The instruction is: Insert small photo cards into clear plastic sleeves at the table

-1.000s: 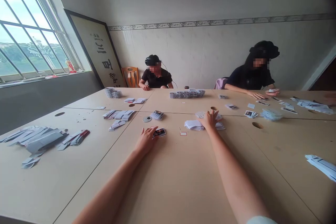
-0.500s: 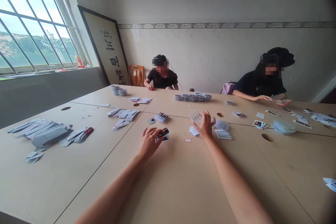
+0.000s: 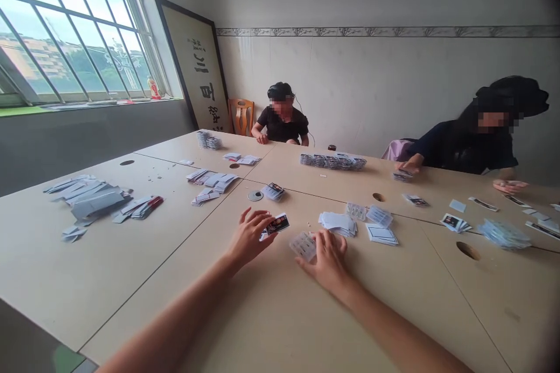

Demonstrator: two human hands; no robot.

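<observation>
My left hand [image 3: 249,238] is closed on a dark printed card [image 3: 279,223], which it holds by the left edge just above the table. Thumb and fingers of my right hand [image 3: 327,259] grip a clear plastic case [image 3: 303,246] with small compartments, low over the table. Beyond that hand lie a pile of white paper slips [image 3: 338,222], two more clear cases [image 3: 380,216] and some black-bordered white cards [image 3: 381,234]. A small stack of cases with dark cards [image 3: 273,190] sits past my left hand, beside a round grey disc [image 3: 255,195].
Folded papers [image 3: 98,201] cover part of the left table. A row of stacked cases [image 3: 332,161] stands toward the far side. Two people sit across; the right one has a hand on a small case stack [image 3: 402,175]. Table holes [image 3: 468,251] lie at the right.
My right hand has brought the clear case left and nearer to me. My left hand has lifted the dark card slightly. The person at the right has reached to a case stack. The view has shifted.
</observation>
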